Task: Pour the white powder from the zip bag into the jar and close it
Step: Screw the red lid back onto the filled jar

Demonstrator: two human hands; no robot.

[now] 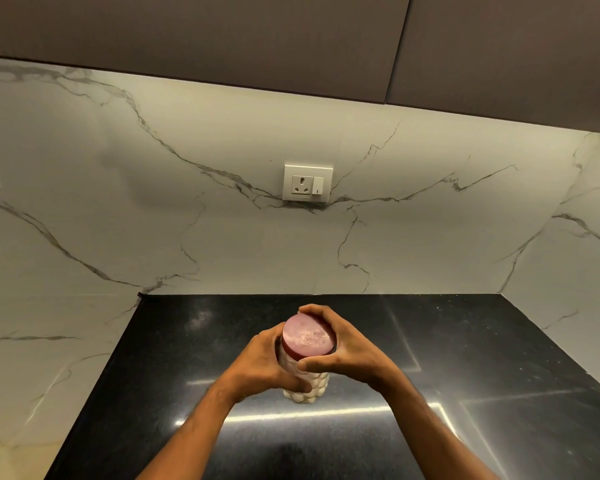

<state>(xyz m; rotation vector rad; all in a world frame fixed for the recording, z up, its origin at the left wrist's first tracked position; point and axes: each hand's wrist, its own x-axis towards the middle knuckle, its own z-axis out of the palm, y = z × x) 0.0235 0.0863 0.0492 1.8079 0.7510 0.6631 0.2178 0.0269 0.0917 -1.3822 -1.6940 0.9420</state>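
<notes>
Jar [305, 382] upright on tabletop [465, 375], left hand [264, 365] wrapped round its bumpy body, right hand [340, 348] curled on red lid [309, 336]; likely rigid, moderately heavy; hold body, twist lid.

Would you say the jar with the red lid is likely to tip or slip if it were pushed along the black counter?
The jar looks tall and narrow, so a push near its red lid may tip it. White filling suggests some steadying weight. Its bumpy wall probably aids grip; the left hand holds it there.
</notes>
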